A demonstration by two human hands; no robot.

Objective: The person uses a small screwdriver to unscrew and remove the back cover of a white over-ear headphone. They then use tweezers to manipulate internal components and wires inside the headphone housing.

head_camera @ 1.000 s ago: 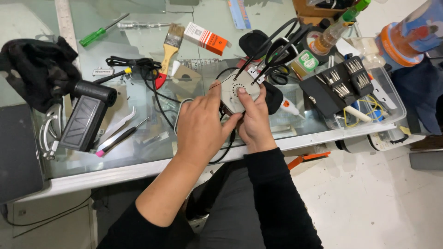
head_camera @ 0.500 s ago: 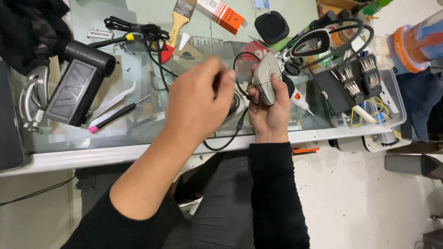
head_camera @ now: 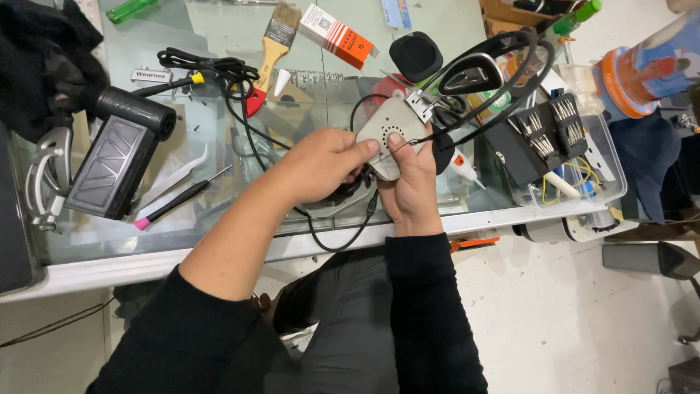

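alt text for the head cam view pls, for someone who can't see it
Both hands hold a pale headphone earcup over a glass table: the right hand cradles it, the left hand pinches its edge. Nearby lie a paintbrush, a black blower and a screwdriver bit set.

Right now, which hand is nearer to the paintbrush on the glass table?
Left. The left hand is just below and right of the paintbrush; the right hand lies farther right, beyond the grey headphone earcup.
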